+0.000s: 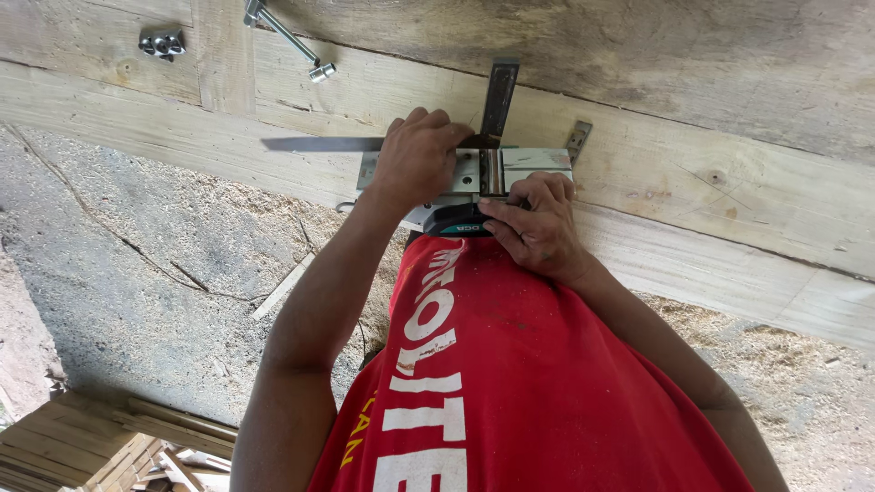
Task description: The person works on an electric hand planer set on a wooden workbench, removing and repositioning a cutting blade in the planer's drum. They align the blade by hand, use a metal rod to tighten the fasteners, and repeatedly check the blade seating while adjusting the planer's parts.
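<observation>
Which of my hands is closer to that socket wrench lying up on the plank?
Left. The left hand presses the metal plate just below-right of the socket wrench; the right hand sits farther off, gripping the power tool.
</observation>
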